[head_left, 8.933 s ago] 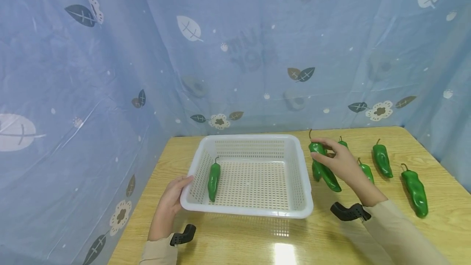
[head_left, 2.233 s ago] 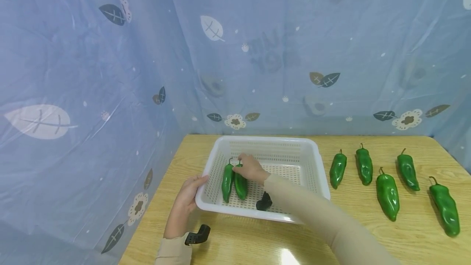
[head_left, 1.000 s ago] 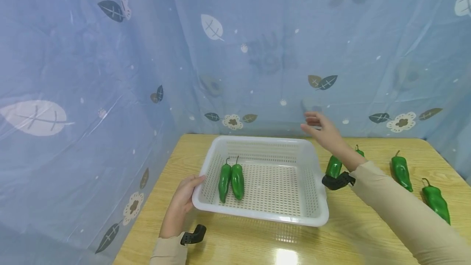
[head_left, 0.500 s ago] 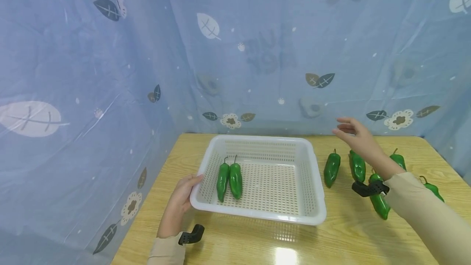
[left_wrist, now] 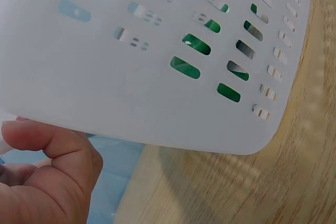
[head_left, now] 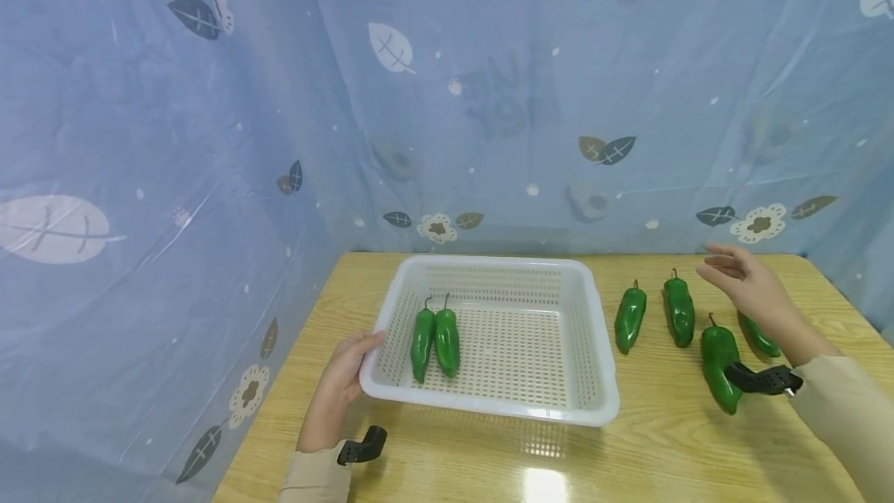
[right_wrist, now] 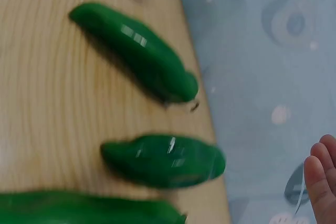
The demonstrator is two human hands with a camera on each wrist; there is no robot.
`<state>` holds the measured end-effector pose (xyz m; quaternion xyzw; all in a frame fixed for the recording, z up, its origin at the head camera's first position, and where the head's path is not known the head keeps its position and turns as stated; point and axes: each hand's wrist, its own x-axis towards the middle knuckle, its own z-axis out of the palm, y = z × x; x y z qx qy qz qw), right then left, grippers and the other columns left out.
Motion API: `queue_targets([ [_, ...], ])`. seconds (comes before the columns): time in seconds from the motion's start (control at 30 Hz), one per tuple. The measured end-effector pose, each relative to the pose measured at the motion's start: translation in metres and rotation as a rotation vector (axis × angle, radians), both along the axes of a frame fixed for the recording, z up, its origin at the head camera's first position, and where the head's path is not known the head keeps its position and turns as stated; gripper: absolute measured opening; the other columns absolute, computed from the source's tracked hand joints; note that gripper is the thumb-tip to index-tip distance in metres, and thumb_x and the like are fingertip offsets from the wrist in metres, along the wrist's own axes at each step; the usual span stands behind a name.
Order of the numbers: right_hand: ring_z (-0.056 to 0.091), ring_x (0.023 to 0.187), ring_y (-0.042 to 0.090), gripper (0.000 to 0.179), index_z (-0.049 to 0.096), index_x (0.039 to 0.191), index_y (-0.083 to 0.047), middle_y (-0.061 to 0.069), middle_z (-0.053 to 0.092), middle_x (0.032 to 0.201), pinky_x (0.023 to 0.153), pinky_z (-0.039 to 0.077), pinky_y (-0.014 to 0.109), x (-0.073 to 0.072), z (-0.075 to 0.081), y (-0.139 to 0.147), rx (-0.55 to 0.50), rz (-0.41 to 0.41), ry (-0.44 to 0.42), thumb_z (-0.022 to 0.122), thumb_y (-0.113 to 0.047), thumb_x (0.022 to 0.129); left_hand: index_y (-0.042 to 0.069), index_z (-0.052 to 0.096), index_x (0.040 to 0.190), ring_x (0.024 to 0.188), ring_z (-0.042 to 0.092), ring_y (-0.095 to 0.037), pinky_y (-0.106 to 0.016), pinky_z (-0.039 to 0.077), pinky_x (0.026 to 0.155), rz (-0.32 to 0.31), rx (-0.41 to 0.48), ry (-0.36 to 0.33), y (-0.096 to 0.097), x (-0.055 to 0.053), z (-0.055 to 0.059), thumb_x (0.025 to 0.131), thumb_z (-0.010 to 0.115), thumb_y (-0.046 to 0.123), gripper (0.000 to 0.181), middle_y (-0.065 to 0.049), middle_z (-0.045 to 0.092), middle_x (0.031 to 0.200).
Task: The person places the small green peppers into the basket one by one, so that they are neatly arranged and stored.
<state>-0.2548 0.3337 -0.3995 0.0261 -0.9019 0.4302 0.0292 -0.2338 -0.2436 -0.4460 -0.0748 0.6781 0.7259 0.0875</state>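
My left hand (head_left: 342,367) grips the left rim of a white plastic basket (head_left: 489,415), its thumb at the rim in the left wrist view. Inside, two green peppers (head_left: 422,344) lie side by side at the left, stems away from me. Through the basket's slots, green shows in the left wrist view. My right hand (head_left: 750,289) hovers over the table's right side, fingers loosely bent and holding nothing. It partly covers a green pepper (head_left: 757,336). Just left of it lie another pepper (head_left: 721,367), a third (head_left: 678,310) and a fourth (head_left: 631,319).
The basket stands on a wood-grain table (head_left: 433,456). A blue patterned curtain (head_left: 489,138) hangs behind the table and along its left side. A black wrist mount (head_left: 763,379) on the right arm overlaps one pepper in the head view.
A second pepper, earlier in my right hand, now lies in the basket. That hand let it go, left the basket and moved right over the loose peppers. My left hand stays on the rim.
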Motion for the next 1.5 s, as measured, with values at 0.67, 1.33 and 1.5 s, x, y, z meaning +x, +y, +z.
queue_targets([
  [0.67,0.032,0.121,0.054,0.073,0.009,0.15,0.002,0.043,0.021,0.14,0.087,0.029,0.07,0.027,-0.048,0.062,0.035,-0.159,-0.036,0.041,-0.04,0.1,-0.011,0.041,0.134,0.116,0.057,-0.035,-0.043,0.05,0.093,-0.056,0.009,0.012,-0.002,0.001,0.001,0.099,0.046,0.022,0.048,-0.028,0.05,0.131],
  [1.33,0.021,0.119,0.063,0.077,0.005,0.148,0.007,0.047,0.015,0.14,0.092,0.024,0.073,0.036,-0.121,0.137,0.061,-0.309,-0.021,0.041,-0.04,0.099,-0.008,0.043,0.134,0.118,0.055,-0.036,-0.045,0.05,0.092,-0.041,-0.003,-0.007,-0.001,0.0,0.001,0.098,0.046,0.021,0.046,-0.028,0.05,0.132],
  [1.5,0.018,0.122,0.065,0.08,0.006,0.146,0.011,0.047,0.013,0.14,0.092,0.023,0.074,0.037,-0.123,0.141,0.083,-0.345,-0.047,0.042,-0.042,0.098,-0.007,0.043,0.135,0.119,0.054,-0.036,-0.045,0.05,0.093,-0.04,-0.002,-0.009,-0.001,0.0,0.002,0.098,0.047,0.023,0.048,-0.027,0.049,0.133],
])
